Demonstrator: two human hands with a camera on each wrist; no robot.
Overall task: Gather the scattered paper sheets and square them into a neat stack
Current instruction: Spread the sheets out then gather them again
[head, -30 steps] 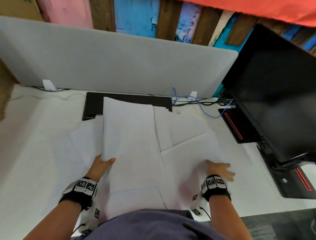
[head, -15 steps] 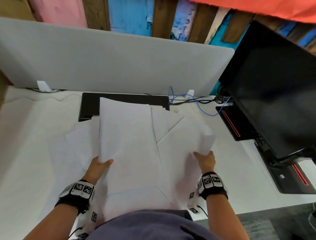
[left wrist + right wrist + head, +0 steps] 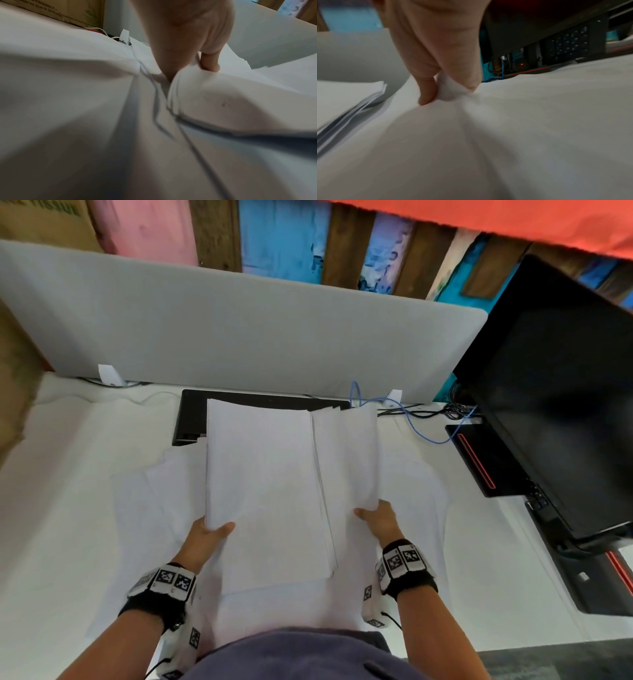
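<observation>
One white desk point(image 3: 68, 508), grey divider point(image 3: 239, 330).

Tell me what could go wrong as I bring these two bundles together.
The right hand only pinches a corner of its sheets, so they may sag or slip. The left hand's bundle shows fanned edges, which may catch. Loose sheets underneath could get dragged askew.

– How's the feed?
– My head view is bright, evenly lit, edges bowed; white desk point(image 3: 68, 508) nearly blown out. Both wrist views look dim, smeary, with soft grey shadows.
</observation>
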